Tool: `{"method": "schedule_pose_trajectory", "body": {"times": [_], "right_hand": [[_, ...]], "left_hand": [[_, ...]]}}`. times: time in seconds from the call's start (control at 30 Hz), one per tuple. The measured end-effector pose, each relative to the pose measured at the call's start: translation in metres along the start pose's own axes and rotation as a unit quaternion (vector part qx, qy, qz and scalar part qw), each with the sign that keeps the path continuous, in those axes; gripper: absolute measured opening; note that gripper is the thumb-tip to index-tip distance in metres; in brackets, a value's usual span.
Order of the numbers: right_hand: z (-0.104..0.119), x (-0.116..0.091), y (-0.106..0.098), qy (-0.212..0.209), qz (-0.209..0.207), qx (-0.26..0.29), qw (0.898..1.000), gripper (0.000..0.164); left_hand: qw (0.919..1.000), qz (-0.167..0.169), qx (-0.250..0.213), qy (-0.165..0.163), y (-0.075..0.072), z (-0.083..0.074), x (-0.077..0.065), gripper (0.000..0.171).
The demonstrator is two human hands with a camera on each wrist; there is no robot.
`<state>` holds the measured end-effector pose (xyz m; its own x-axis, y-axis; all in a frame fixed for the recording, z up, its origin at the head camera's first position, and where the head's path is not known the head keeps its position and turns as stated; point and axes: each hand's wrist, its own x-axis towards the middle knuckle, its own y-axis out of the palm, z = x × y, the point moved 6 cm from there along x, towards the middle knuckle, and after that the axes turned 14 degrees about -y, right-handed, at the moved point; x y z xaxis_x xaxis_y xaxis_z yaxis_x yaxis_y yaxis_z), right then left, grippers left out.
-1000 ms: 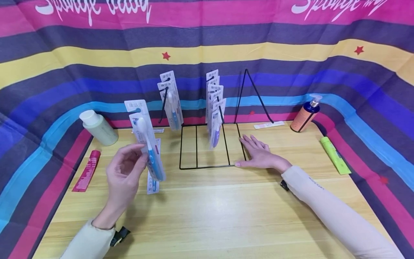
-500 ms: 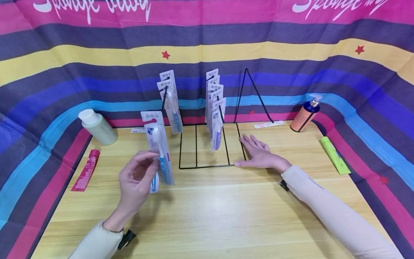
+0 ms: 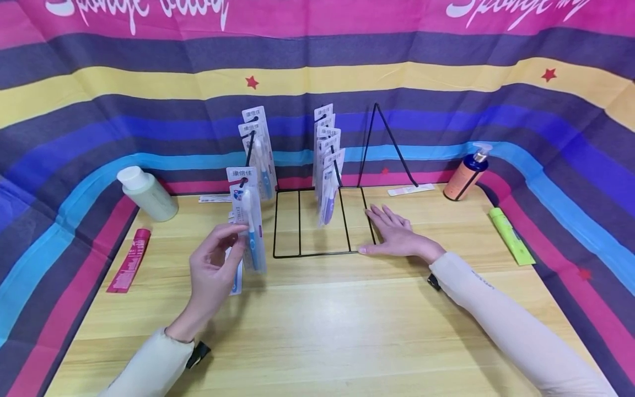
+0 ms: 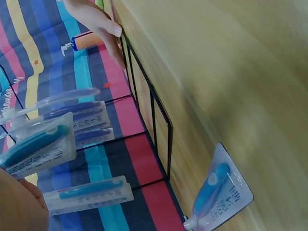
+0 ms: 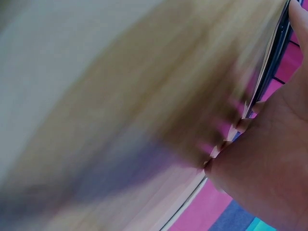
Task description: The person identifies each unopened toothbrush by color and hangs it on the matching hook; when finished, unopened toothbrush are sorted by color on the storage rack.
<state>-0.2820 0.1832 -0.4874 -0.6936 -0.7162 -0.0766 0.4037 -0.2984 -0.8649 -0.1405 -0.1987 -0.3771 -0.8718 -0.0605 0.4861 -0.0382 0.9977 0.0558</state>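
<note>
My left hand (image 3: 215,262) pinches a packaged blue-and-white toothbrush (image 3: 254,237) by the card's left edge, holding it upright. Its hang hole is at the tip of the black wire rack's left prong (image 3: 249,151); whether the prong passes through, I cannot tell. Behind it on that prong hang other toothbrush packs (image 3: 265,176). Several more packs, the front one purple (image 3: 329,204), hang on the middle prong. My right hand (image 3: 394,237) rests with spread fingers on the right side of the rack's base (image 3: 300,231). Another blue toothbrush pack (image 4: 221,192) lies on the table, partly hidden in the head view.
Left of the rack are a pale green bottle (image 3: 149,194) and a pink tube (image 3: 130,262). On the right stand an orange pump bottle (image 3: 463,179) and a green tube (image 3: 511,237). Flat packs (image 3: 410,190) lie near the striped cloth backdrop (image 3: 421,80).
My left hand has carried the toothbrush pack rightward, first dipping and then rising a little, to the left prong's tip. The right hand stays on the rack base.
</note>
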Motion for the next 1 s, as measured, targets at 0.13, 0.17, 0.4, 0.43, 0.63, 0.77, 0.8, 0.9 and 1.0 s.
{"method": "schedule_pose_trajectory", "body": {"times": [0.13, 0.17, 0.4, 0.43, 0.63, 0.77, 0.8, 0.9, 1.0], "right_hand": [[0.0, 0.0, -0.001, 0.0, 0.001, -0.002, 1.0, 0.12], [-0.001, -0.001, -0.002, 0.001, 0.0, -0.002, 1.0, 0.12], [-0.002, 0.001, 0.0, 0.003, 0.003, -0.003, 1.0, 0.122], [-0.001, 0.001, 0.0, 0.003, 0.003, -0.001, 1.0, 0.122], [0.0, 0.001, 0.002, 0.001, 0.0, 0.004, 1.0, 0.122], [0.0, 0.002, 0.004, 0.0, 0.001, 0.006, 1.0, 0.121], [-0.001, 0.002, 0.004, -0.001, 0.001, 0.005, 1.0, 0.12], [-0.001, 0.001, 0.003, -0.002, 0.002, 0.006, 1.0, 0.119], [-0.001, 0.0, 0.001, -0.003, 0.001, 0.005, 1.0, 0.118]], "left_hand": [[0.9994, 0.018, 0.015, -0.025, 0.001, 0.01, 0.011, 0.036], [0.9988, 0.026, 0.02, -0.036, 0.001, 0.014, 0.015, 0.037], [0.9954, 0.057, 0.035, -0.069, -0.003, 0.036, 0.05, 0.042], [0.9953, 0.055, 0.035, -0.072, -0.005, 0.038, 0.055, 0.042], [0.9949, 0.038, 0.045, -0.082, -0.014, 0.051, 0.075, 0.039], [0.9962, 0.03, 0.031, -0.076, -0.022, 0.056, 0.078, 0.039], [0.9963, 0.026, 0.032, -0.075, -0.025, 0.057, 0.077, 0.039], [0.9955, 0.005, 0.037, -0.087, -0.033, 0.06, 0.071, 0.037], [0.9859, -0.024, 0.076, -0.147, -0.043, 0.067, 0.06, 0.035]]}}
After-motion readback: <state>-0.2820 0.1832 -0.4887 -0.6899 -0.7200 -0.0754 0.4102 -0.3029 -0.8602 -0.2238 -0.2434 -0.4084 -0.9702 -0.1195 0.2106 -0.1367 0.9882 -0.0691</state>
